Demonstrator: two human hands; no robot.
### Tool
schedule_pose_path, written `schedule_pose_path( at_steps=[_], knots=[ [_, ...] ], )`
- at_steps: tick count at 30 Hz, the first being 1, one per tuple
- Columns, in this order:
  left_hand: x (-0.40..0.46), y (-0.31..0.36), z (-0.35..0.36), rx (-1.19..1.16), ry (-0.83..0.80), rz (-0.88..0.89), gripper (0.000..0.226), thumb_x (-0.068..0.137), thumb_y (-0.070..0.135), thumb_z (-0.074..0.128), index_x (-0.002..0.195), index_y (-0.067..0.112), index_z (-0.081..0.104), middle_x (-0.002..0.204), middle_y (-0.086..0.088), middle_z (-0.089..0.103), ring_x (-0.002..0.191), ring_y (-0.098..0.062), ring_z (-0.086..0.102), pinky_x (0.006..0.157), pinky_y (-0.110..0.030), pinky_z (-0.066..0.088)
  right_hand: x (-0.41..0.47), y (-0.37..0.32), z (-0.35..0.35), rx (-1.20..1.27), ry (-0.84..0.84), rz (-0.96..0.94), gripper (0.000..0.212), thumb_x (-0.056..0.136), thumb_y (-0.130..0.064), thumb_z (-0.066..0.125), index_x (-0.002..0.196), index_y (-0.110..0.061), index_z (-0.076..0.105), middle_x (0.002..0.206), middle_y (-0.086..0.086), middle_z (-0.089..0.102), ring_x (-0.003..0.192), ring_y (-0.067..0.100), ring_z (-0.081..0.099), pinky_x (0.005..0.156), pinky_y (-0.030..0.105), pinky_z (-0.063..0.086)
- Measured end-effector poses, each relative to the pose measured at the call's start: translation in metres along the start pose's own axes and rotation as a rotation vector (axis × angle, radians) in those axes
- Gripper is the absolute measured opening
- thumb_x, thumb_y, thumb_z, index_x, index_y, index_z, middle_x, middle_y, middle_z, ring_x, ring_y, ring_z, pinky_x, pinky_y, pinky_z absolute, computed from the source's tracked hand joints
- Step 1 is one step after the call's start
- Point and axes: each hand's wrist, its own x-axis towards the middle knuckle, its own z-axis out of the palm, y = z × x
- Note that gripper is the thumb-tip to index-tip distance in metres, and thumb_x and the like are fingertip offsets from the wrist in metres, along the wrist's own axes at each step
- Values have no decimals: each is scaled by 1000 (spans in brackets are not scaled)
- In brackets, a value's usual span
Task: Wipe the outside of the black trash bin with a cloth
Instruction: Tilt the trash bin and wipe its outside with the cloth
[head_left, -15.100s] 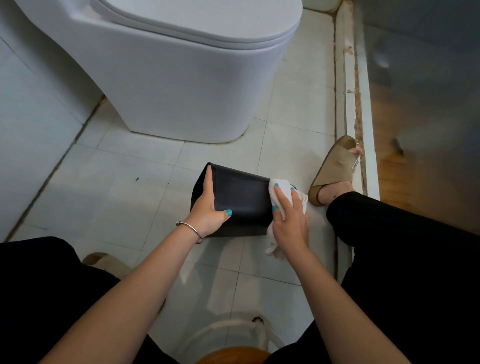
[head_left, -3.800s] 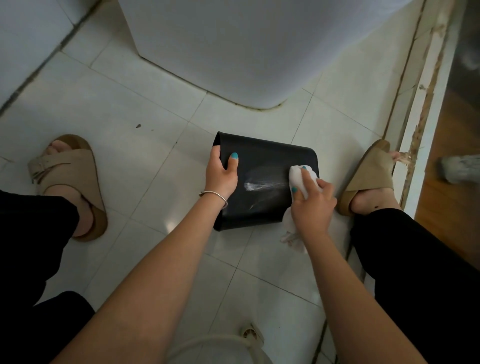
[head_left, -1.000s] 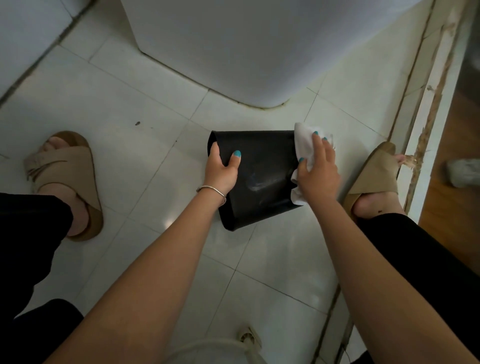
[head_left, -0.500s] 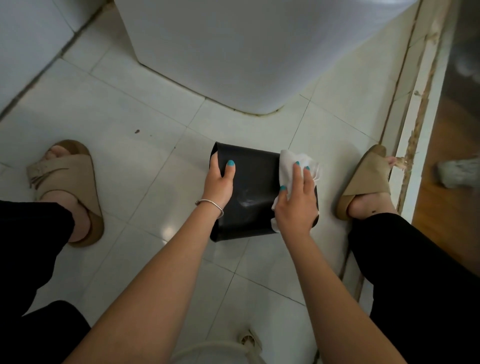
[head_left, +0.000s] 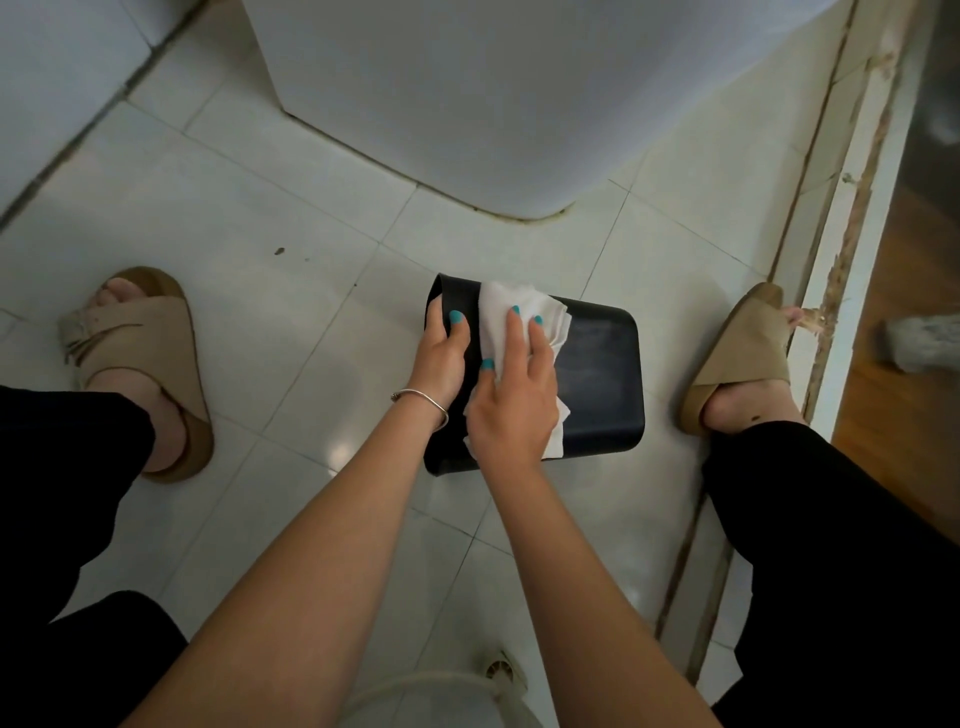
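Sandal on the person's left foot sits on the pale floor tiles, well to the left of the gripping hand, with a black trouser leg below it. Further right, the left hand grips the left end of the black trash bin: its thumb curls over the bin's upper face while the fingers wrap round the rim edge, out of sight. A thin silver bracelet rings that wrist. The bin lies on its side on the tiles, its long axis running left to right, just below the white toilet base.

Just beside the left hand, touching distance from its thumb, the right hand presses a white cloth flat against the bin's upper face. Its fingers are nearly straight and spread over the cloth, and the thumb lies along the cloth's left edge. The cloth sticks out past the fingertips toward the toilet and also below the palm. The bin's right half stays bare and dark. Right of it stands the other sandal, near a worn door threshold with wooden floor beyond.
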Motion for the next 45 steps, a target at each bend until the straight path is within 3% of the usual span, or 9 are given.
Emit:
schedule_pose_path(
  at_steps=[8,12,17,23,28,32,39,43,45],
  knots=[
    [0,5,-2,31,-5,6,35,100,18,43,135,18,45,115,4,60,101,-8,59,72,-7,48,3,14,1,-151,28,-207,68,87,-18,61,144,-42,33,151,8,35,110,34,53,80,47,55],
    [1,3,-2,67,8,30,35,99,18,46,134,18,47,116,3,61,104,-11,59,79,-13,48,6,21,-4,-218,31,-248,62,87,-17,60,141,-41,41,149,12,37,106,39,55,91,57,49],
    [2,2,-2,102,3,36,40,98,19,48,138,18,45,125,2,59,113,-14,56,95,-27,47,17,41,-13,-265,2,-304,64,88,-16,52,144,-42,37,152,10,33,114,37,52,96,58,43],
    [1,2,-2,165,1,18,46,99,25,47,143,16,38,136,0,52,124,-16,49,106,-32,41,44,84,-39,-273,68,-201,60,90,-15,52,143,-39,41,152,11,32,117,39,50,93,49,49],
    [2,2,-1,171,11,19,49,99,27,47,145,16,35,142,-1,47,130,-20,44,109,-36,38,59,110,-58,-228,68,-76,58,92,-18,49,142,-45,37,154,6,29,121,36,48,81,45,53],
    [-1,2,3,153,23,25,54,100,27,44,150,19,24,151,0,35,138,-19,34,111,-31,31,56,103,-54,-227,65,-28,61,92,-16,49,144,-45,35,156,3,26,122,33,49,77,42,53],
    [-1,1,6,117,16,7,56,102,27,39,152,22,15,157,1,23,143,-18,24,108,-26,25,45,75,-44,-196,61,23,54,100,-23,44,148,-41,28,159,3,19,128,30,44,89,38,48],
    [0,-1,6,78,20,6,55,101,24,41,151,21,18,154,0,28,140,-16,28,108,-22,25,31,44,-25,-171,17,-78,57,97,-18,47,148,-37,30,158,8,21,124,33,44,89,42,49],
    [2,-3,5,50,20,19,52,100,22,43,149,19,25,148,-2,40,134,-17,39,111,-31,31,24,28,-14,-137,12,-129,59,94,-15,48,146,-37,35,156,10,25,119,37,47,84,46,52]
  ],
)
